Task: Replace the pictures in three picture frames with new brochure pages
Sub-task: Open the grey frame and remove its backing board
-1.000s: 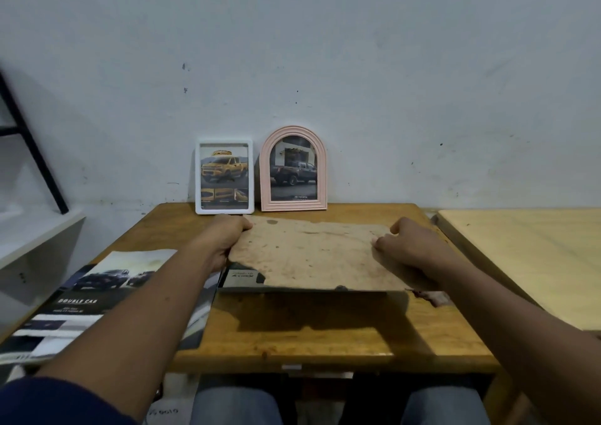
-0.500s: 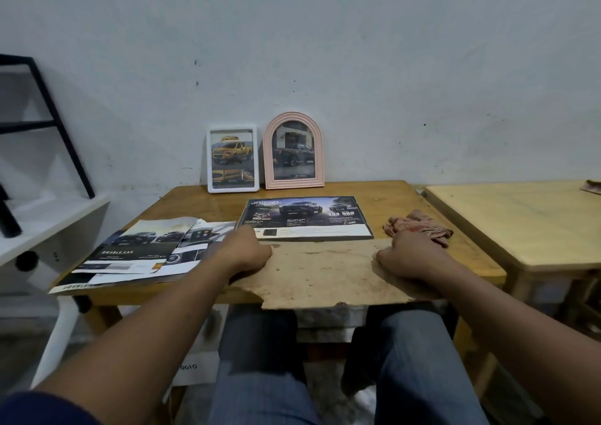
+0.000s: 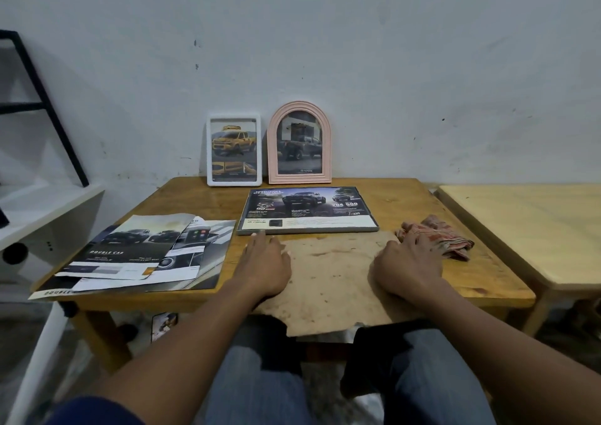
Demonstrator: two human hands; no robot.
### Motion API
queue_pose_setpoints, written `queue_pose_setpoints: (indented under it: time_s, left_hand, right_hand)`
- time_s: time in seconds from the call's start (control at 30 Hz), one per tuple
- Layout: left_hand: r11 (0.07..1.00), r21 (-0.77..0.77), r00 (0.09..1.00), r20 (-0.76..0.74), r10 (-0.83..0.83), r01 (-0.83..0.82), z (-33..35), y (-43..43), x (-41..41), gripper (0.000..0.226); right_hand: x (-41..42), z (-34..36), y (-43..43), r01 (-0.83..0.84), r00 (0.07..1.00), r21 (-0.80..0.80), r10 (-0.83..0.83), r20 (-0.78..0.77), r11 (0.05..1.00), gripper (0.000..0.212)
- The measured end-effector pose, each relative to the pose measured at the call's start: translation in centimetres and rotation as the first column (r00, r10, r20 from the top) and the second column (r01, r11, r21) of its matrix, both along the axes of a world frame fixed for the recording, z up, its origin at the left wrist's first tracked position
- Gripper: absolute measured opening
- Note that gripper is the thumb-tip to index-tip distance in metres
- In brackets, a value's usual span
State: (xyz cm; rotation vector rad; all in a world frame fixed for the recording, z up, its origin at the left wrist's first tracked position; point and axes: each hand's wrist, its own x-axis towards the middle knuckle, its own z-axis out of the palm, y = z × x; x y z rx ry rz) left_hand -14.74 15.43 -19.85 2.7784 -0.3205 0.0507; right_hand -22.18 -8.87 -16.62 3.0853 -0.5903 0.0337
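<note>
Both hands lie flat, gripping nothing: left hand (image 3: pixel 265 267) and right hand (image 3: pixel 406 267) press on the worn backing board (image 3: pixel 328 281), which overhangs the table's near edge. Step judged: third frame open, page being swapped. Just beyond the fingertips the grey frame (image 3: pixel 307 210) lies flat showing a truck page; next move likely calls for seating the board on it.

Two upright frames (image 3: pixel 234 150) (image 3: pixel 299 143) stand side by side at the desk's (image 3: pixel 422 203) back edge, a flat frame (image 3: pixel 307 210) lying just before them. A backing board (image 3: pixel 328 281) overhangs the front edge, brochure pages (image 3: pixel 143 255) at the left edge, a cloth (image 3: pixel 445 236) toward the right edge.
</note>
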Motion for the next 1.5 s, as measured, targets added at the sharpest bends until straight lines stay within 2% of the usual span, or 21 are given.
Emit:
queue_pose_setpoints:
  time_s: [0.07,0.17,0.23,0.3,0.33,0.4,0.47,0.53,0.63,0.8,0.9,0.97,1.03,1.13,1.23,1.3,1.5]
  left_hand:
    - [0.998,-0.066,0.992,0.122,0.023,-0.015,0.0,-0.1,0.6,0.043]
    - [0.999,-0.035,0.976,0.216,0.023,-0.016,0.4,-0.4,1.2,0.040]
    - [1.000,0.004,0.961,0.276,0.005,-0.006,0.6,-0.6,1.4,0.040]
    - [1.000,0.023,0.953,0.302,-0.006,-0.001,0.7,-0.7,1.5,0.037]
    - [1.000,0.024,0.951,0.308,-0.005,-0.002,0.7,-0.6,1.5,0.036]
    - [0.999,0.028,0.950,0.312,-0.029,0.021,0.8,-0.3,1.5,0.040]
    - [0.990,0.011,0.957,0.255,-0.140,0.142,0.8,0.5,1.3,0.056]
    - [0.956,0.052,0.949,0.117,-0.294,0.290,0.8,1.4,0.9,0.076]
    - [0.927,0.146,0.937,0.014,-0.350,0.344,0.2,2.1,1.0,0.078]
    - [0.939,0.180,0.950,0.063,-0.307,0.292,0.5,2.0,1.7,0.062]
    - [0.947,0.225,0.957,0.125,-0.263,0.231,1.6,2.0,2.7,0.054]
    - [0.960,0.213,0.964,0.155,-0.218,0.182,2.2,2.0,3.4,0.051]
    - [0.980,0.151,0.970,0.188,-0.154,0.127,2.3,2.0,4.3,0.051]
    - [1.000,0.025,0.978,0.210,-0.015,0.010,2.0,1.9,6.4,0.059]
    - [0.996,-0.023,0.993,0.087,0.084,-0.083,1.4,1.6,9.2,0.070]
    - [0.996,-0.004,0.996,0.003,0.094,-0.094,1.0,1.3,10.5,0.073]
    - [0.996,-0.028,0.997,0.023,0.079,-0.079,0.6,1.1,12.3,0.076]
  right_hand:
    - [0.7,-0.2,0.3,-0.019,1.000,-0.020,0.019,0.010,1.000,0.053]
    - [1.5,-0.8,0.4,-0.067,0.992,-0.002,0.067,0.104,0.998,0.051]
    - [1.9,-1.5,0.5,-0.242,0.954,-0.006,0.239,0.178,0.970,0.052]
    - [2.2,-1.7,0.9,-0.472,0.877,0.087,0.457,0.147,0.877,0.058]
    - [2.2,-1.7,1.2,-0.539,0.842,0.130,0.528,0.109,0.832,0.063]
    - [2.4,-1.9,1.7,-0.576,0.818,0.142,0.571,0.078,0.805,0.068]
    - [2.7,-2.0,1.8,-0.542,0.840,0.132,0.534,0.095,0.830,0.068]
    - [3.3,-2.2,1.9,-0.499,0.866,0.137,0.488,0.104,0.856,0.064]
    - [4.3,-2.2,2.1,-0.475,0.878,0.145,0.459,0.135,0.868,0.060]
    - [5.5,-2.3,2.3,-0.487,0.872,0.211,0.456,0.178,0.847,0.057]
    - [6.3,-2.2,2.5,-0.504,0.860,0.293,0.438,0.263,0.813,0.049]
    - [7.0,-2.0,2.3,-0.471,0.862,0.354,0.337,0.378,0.808,0.041]
    - [8.0,-1.5,1.7,-0.368,0.872,0.346,0.192,0.450,0.863,0.038]
    - [9.7,-0.2,0.0,-0.149,0.929,0.312,0.026,0.368,0.938,0.046]
    - [11.8,0.4,-1.7,-0.054,0.977,0.317,-0.016,0.213,0.947,0.050]
    - [12.8,0.3,-1.8,-0.026,0.990,0.302,-0.018,0.141,0.953,0.053]
    - [14.0,-0.1,-0.1,0.079,0.969,0.296,-0.144,0.203,0.952,0.060]
